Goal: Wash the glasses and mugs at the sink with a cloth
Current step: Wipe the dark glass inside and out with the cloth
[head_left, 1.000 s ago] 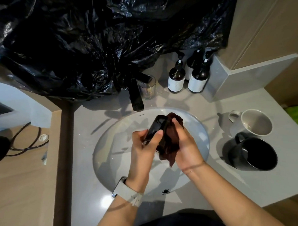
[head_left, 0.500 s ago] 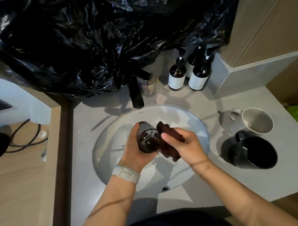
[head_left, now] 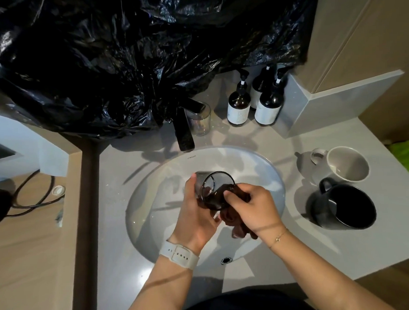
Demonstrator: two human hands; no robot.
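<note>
A tumbler glass (head_left: 215,189) is held over the basin of the sink (head_left: 154,203), tilted so that its mouth faces up and toward the tap. The left hand (head_left: 196,215) is wrapped round the glass from the left, thumb up along the wall, fingers seen dimly through it. To its right a dark brown cloth (head_left: 226,214) is pinched in the curled fingers of the right hand (head_left: 254,206); one end is pushed into the glass, the rest is bunched below the palm. Judgement: the inside wipe is in hand. It would be done best with the glass gripped low and steady, the cloth pressed to the wall and base, and the glass turned against it rather than the cloth dragged out. Wet glass is judged slippery; the work is best kept low above the basin. A second clear glass (head_left: 200,119) stands behind the black tap (head_left: 183,130). A white mug (head_left: 343,164) and a black mug (head_left: 344,206) wait on the counter at right. Writing: a small mark is printed on the sink rim under the tap, too small to read; the pale labels on the amber pump bottles (head_left: 239,107) are not legible.
</note>
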